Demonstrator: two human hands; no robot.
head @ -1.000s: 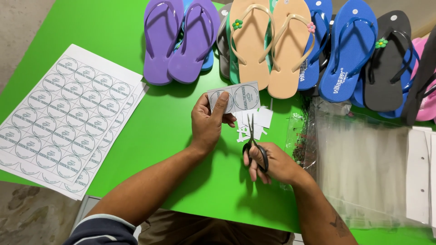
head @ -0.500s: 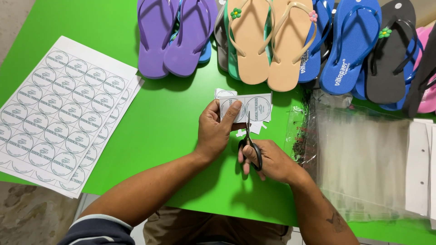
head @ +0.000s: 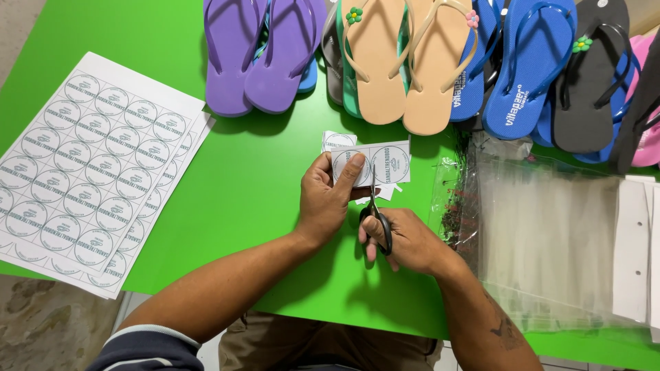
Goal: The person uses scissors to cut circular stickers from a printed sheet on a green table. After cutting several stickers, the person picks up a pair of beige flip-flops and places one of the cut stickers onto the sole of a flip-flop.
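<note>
Nearest to the camera, the right hand [head: 405, 240] is closed around the black handles of a pair of scissors [head: 377, 218], with fingers through the loops. The blades point up, away from the person, and go into the lower edge of a small paper strip [head: 375, 163].

Just to the left, the left hand [head: 326, 199] grips this strip; the thumb presses on its front over one round printed label. The strip shows two such round labels side by side and it is held just above the green table [head: 247, 178].

To the right lies a pile of clear plastic bags [head: 550, 233]. On the left lie white sheets of round labels [head: 89, 172]. Farther away, at the table's far edge, a row of flip-flops [head: 412, 62] lies: purple, beige, blue, black and pink.
</note>
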